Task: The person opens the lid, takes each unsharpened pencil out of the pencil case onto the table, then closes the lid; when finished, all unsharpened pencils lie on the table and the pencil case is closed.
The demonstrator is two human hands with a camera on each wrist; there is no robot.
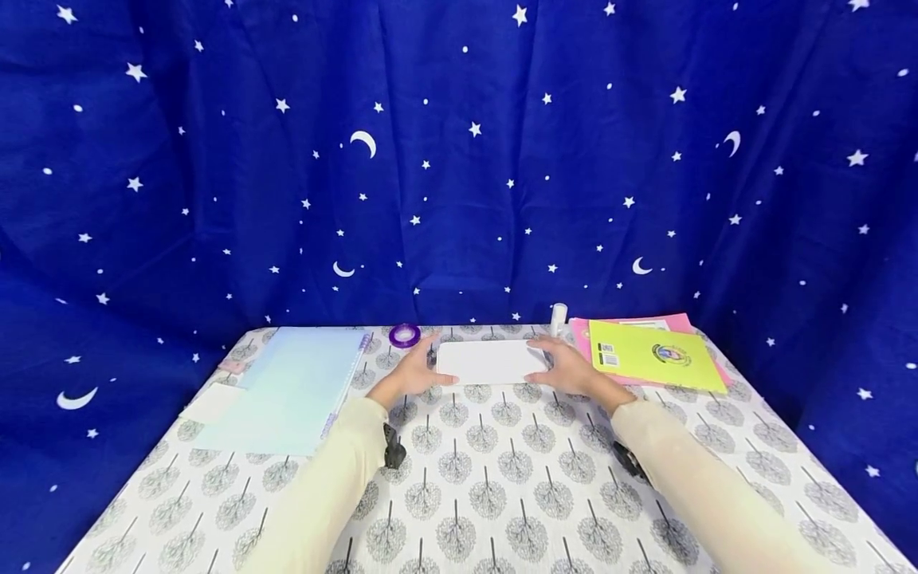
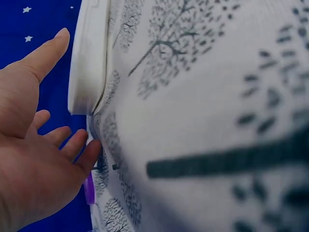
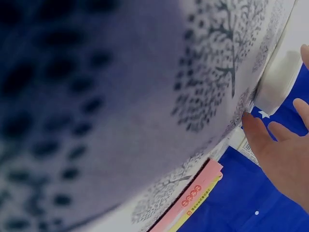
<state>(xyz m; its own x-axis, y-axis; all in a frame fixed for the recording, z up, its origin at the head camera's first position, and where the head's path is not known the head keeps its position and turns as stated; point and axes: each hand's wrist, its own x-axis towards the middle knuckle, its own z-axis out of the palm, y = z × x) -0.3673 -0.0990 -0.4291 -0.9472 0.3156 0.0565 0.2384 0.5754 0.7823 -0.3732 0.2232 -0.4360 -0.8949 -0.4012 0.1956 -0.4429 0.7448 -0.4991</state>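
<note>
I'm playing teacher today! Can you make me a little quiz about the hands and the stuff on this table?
1. True or false: both hands are at the ends of the white flat box.
2. What lies nearest the right hand? A) yellow booklet B) purple tape ring C) pale blue folder
3. Fill in: the left hand's fingers look ____, not curled tightly.

Key: 1 true. 2 A. 3 straight; the left wrist view shows them spread beside the box's end.
</note>
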